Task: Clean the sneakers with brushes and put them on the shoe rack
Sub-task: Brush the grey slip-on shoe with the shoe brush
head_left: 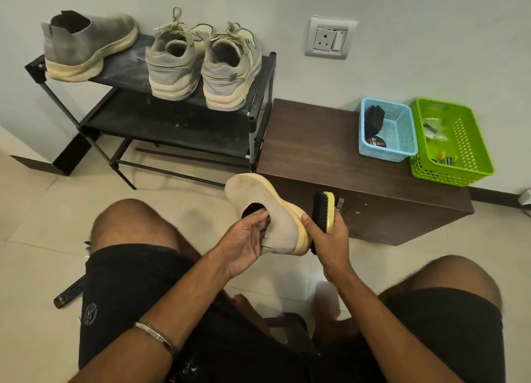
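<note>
We held the sneaker [267, 210] above the floor, left hand [247, 239] gripping its collar, right hand [327, 239] clasping the brush [324, 213] against its sole. It looked light and soft, so the firm heel seemed the safest hold.

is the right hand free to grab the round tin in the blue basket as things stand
Probably not: the right hand grips the yellow-backed black-bristled brush. The round tin lies uncovered in the light blue plastic basket.
</note>
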